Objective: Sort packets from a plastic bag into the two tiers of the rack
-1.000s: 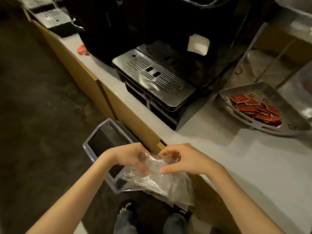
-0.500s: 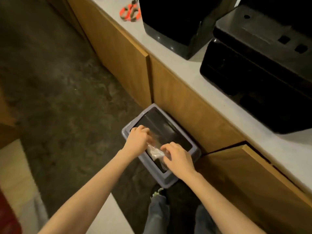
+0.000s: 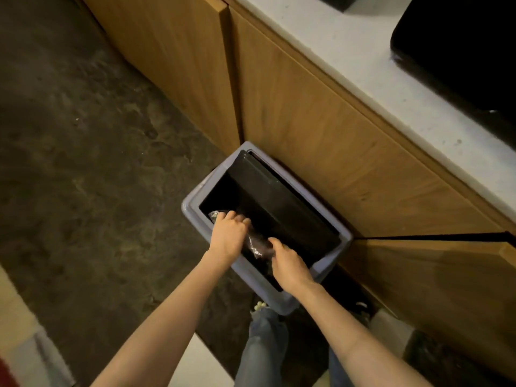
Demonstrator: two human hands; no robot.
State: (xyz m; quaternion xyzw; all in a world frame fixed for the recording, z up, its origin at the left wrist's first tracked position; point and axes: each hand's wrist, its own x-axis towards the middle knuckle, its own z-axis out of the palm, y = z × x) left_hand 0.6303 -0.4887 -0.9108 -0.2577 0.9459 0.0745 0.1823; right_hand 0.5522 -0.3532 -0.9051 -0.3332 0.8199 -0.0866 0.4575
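A crumpled clear plastic bag sits between my two hands, inside the mouth of a grey bin with a black liner on the floor. My left hand is curled over the bag's left end, knuckles up. My right hand pinches the bag's right end over the bin's near rim. The bag looks empty and squeezed small. The rack and the packets are out of view.
Wooden cabinet doors rise behind the bin under a pale counter. A black appliance stands on the counter at top right. One lower door on the right hangs ajar. Dark mottled floor spreads left. My jeans-clad legs are below.
I have bent from the counter down to the floor bin. The bag, loose and spread at counter height before, is now crumpled and pushed down into the bin opening by both hands.
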